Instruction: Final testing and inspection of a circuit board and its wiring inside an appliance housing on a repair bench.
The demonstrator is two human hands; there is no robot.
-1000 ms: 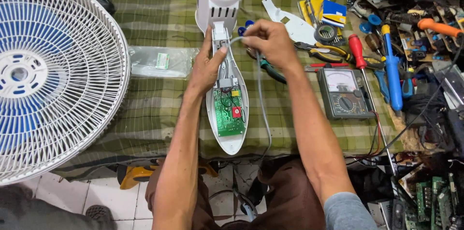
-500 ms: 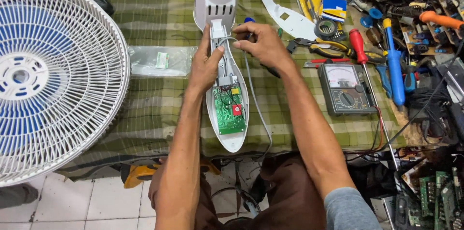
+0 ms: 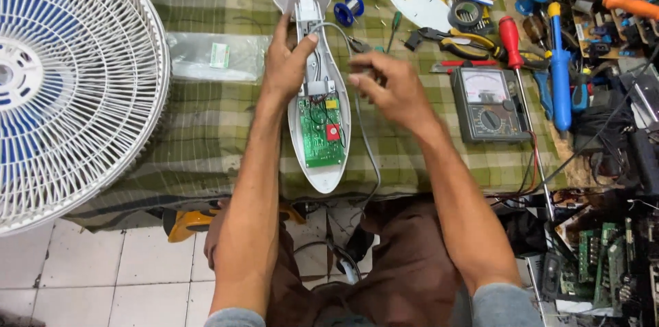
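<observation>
The left hand (image 3: 288,59) is resting on the open white fan base (image 3: 322,176), fingers together, thumb touching its upper end. The right hand (image 3: 388,86) is hovering just right of the base, fingers loosely curled, empty. A meter (image 3: 489,104) is lying further right.

Head cam — steep down, near workbench (image 3: 206,141).

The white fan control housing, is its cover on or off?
Off: the housing lies open, with its green circuit board and wires exposed.
</observation>
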